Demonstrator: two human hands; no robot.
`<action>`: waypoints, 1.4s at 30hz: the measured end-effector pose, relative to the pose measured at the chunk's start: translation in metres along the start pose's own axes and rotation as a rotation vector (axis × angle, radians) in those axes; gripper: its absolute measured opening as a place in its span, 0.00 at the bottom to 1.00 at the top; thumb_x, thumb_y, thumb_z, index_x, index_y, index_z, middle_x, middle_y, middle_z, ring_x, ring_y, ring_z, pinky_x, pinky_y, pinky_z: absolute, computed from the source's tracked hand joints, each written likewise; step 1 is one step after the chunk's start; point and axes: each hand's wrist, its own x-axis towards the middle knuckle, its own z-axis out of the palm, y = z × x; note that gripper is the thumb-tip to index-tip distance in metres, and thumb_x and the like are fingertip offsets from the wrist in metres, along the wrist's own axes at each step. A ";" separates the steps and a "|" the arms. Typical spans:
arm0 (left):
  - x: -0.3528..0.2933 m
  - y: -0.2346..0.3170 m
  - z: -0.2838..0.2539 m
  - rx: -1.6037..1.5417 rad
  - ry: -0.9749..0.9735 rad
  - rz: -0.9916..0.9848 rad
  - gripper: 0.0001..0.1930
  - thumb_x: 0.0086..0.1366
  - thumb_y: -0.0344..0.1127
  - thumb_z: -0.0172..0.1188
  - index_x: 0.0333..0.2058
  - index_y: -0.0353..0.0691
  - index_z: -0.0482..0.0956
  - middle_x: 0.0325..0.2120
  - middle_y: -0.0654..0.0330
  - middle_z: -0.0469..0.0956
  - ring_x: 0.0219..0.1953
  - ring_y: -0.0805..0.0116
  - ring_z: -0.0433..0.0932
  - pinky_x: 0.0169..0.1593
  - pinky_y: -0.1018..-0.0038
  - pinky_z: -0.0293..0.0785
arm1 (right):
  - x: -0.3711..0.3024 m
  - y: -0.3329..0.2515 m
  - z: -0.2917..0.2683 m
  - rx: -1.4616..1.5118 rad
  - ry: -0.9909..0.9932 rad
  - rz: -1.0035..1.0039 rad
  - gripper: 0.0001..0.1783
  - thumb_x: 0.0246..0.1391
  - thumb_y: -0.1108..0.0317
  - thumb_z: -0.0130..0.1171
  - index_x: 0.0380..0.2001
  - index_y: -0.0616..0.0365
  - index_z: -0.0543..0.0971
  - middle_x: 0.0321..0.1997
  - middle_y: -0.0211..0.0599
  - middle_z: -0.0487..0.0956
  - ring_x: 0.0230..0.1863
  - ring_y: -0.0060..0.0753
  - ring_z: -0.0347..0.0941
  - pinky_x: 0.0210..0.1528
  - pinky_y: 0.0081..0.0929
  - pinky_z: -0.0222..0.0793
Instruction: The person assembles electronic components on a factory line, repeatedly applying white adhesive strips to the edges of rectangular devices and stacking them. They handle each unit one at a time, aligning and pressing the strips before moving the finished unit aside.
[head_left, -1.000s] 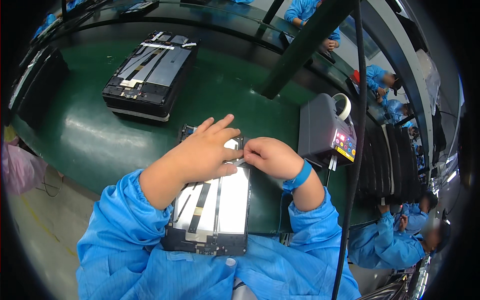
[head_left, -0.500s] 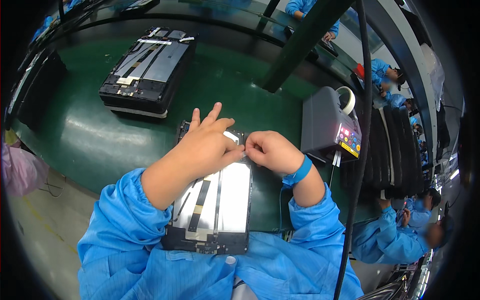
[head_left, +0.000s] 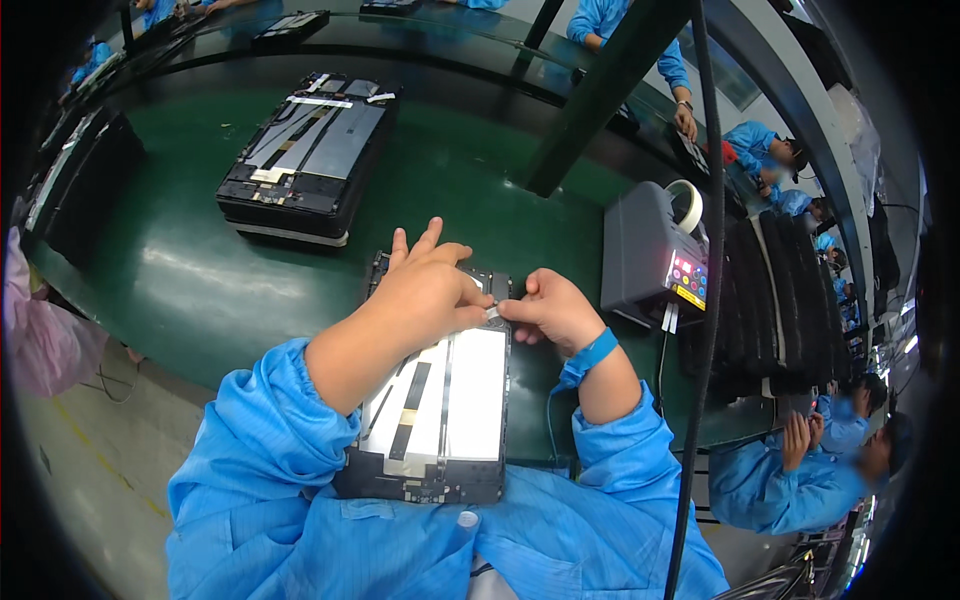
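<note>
An opened tablet (head_left: 472,400) with a bright silver battery area and black flat cables lies in front of me, its near end close to my body. Over its upper part, my left hand (head_left: 425,295) pinches a small pale strip (head_left: 492,313) between thumb and index finger, the other fingers spread. From the right, my right hand (head_left: 552,312) meets the same strip with thumb and forefinger pressed together, its other fingers curled. A blue band (head_left: 592,357) with a cord circles my right wrist. My left hand covers part of the tablet's top end.
A stack of similar opened tablets (head_left: 335,140) stands at the back left of the green table (head_left: 200,290). To the right sits a grey tape dispenser (head_left: 635,255) holding a white roll (head_left: 687,206). A black cable (head_left: 708,300) hangs beside it, before dark padded trays (head_left: 770,300). Co-workers sit beyond.
My right fingers have straightened from a tighter curl and now point left at the strip. My left hand still pinches. The whole view has shifted slightly.
</note>
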 end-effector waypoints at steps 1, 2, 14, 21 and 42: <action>-0.003 0.000 -0.001 0.015 0.003 0.013 0.13 0.51 0.42 0.66 0.38 0.54 0.85 0.58 0.47 0.65 0.68 0.41 0.43 0.66 0.43 0.33 | -0.002 0.003 -0.002 0.021 0.008 0.001 0.19 0.45 0.69 0.66 0.29 0.58 0.63 0.20 0.30 0.73 0.19 0.22 0.71 0.19 0.18 0.65; -0.007 0.000 -0.004 0.066 0.046 0.080 0.16 0.51 0.42 0.66 0.41 0.53 0.84 0.59 0.46 0.63 0.68 0.40 0.43 0.66 0.44 0.35 | -0.003 0.008 -0.003 0.050 0.020 0.005 0.21 0.44 0.68 0.67 0.30 0.59 0.62 0.19 0.31 0.72 0.18 0.23 0.71 0.19 0.19 0.65; -0.195 0.011 -0.021 -0.242 -0.207 0.036 0.63 0.46 0.51 0.72 0.63 0.21 0.34 0.60 0.20 0.31 0.65 0.26 0.31 0.66 0.49 0.40 | -0.139 0.059 0.056 -0.711 -0.049 -0.366 0.48 0.53 0.47 0.54 0.64 0.72 0.48 0.67 0.73 0.42 0.70 0.70 0.32 0.66 0.64 0.29; -0.173 0.008 -0.063 -0.247 0.041 0.191 0.70 0.39 0.48 0.77 0.65 0.32 0.29 0.65 0.32 0.31 0.69 0.41 0.32 0.68 0.62 0.37 | -0.124 0.014 0.059 -0.287 0.056 -0.656 0.43 0.55 0.57 0.50 0.64 0.72 0.46 0.68 0.71 0.43 0.70 0.71 0.32 0.70 0.50 0.29; -0.046 -0.198 -0.150 -0.847 0.439 0.143 0.57 0.33 0.27 0.77 0.63 0.26 0.51 0.64 0.47 0.55 0.66 0.59 0.54 0.68 0.70 0.45 | 0.130 -0.101 0.143 -0.019 0.164 -0.822 0.41 0.56 0.49 0.52 0.54 0.82 0.59 0.56 0.72 0.63 0.59 0.64 0.60 0.62 0.41 0.56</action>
